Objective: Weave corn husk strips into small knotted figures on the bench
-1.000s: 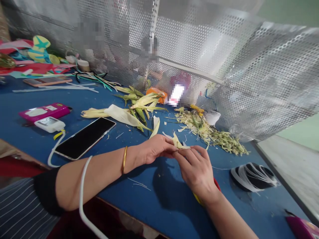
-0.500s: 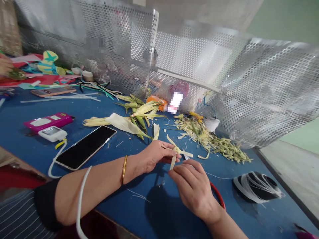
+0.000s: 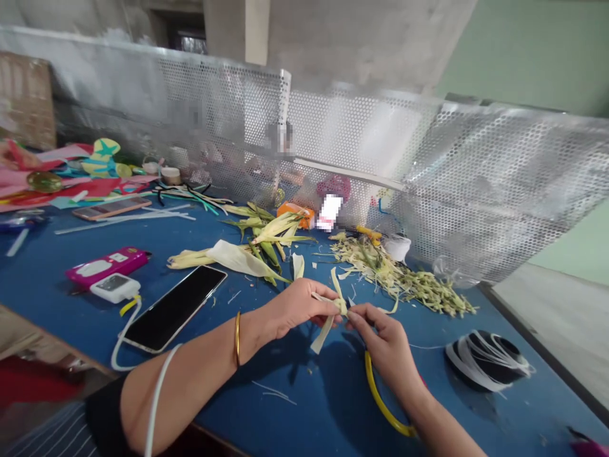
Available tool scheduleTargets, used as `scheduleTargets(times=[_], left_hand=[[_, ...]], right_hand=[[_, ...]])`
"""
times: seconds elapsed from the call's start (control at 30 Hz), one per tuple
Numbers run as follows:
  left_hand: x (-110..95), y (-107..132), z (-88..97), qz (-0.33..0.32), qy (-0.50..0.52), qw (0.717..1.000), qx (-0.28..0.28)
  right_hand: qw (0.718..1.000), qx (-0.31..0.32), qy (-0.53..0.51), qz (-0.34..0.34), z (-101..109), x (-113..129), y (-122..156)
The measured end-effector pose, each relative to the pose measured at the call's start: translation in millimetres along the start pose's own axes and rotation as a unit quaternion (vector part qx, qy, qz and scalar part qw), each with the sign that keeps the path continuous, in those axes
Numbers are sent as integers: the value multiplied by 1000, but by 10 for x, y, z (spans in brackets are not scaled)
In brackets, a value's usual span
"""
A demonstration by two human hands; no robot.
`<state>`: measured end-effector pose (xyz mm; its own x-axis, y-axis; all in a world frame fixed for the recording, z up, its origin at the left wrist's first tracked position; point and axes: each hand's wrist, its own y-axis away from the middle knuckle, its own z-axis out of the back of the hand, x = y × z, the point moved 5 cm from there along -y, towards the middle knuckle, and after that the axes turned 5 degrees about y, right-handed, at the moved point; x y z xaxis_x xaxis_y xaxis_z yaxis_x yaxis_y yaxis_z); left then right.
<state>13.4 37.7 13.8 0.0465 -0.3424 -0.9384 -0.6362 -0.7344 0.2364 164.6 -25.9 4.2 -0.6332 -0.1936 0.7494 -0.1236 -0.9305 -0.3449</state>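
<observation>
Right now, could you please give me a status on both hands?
Both grips shut: left hand, right hand pinch husk strip. Yellow ring under right wrist.

One view is supplied, from a head-worn camera. It is directed forward and downward over the blue table (image 3: 309, 406) toward the perforated screen (image 3: 476, 190). The left hand (image 3: 295, 308) and right hand (image 3: 383, 339) are framed close, lower centre.

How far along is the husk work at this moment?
Done: a heap of husk trimmings lies by the mesh screen. In hand: left hand and right hand pinch crossed husk strips at one small fold. Left: several whole husks lie behind.
</observation>
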Motion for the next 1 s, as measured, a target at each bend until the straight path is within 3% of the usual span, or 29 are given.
scheduleTargets(times=[0.23,0.4,0.6,0.73,1.0], left_hand=[[80,-73,88,28,28,999,-36],[176,-104,4,69,71,995,-18],[235,-87,-58,111,94,988,-47],[184,-56,-35,83,61,993,-52],[101,-29,210,62,31,997,-35]], right_hand=[[991,-1,-121,-61,-121,-39,26],[983,-16,-165,-76,-98,-8,51],[972,-3,-218,-86,-136,-7,51],[974,0,-215,-78,-139,-9,70],[987,5,-139,-76,-173,39,73]])
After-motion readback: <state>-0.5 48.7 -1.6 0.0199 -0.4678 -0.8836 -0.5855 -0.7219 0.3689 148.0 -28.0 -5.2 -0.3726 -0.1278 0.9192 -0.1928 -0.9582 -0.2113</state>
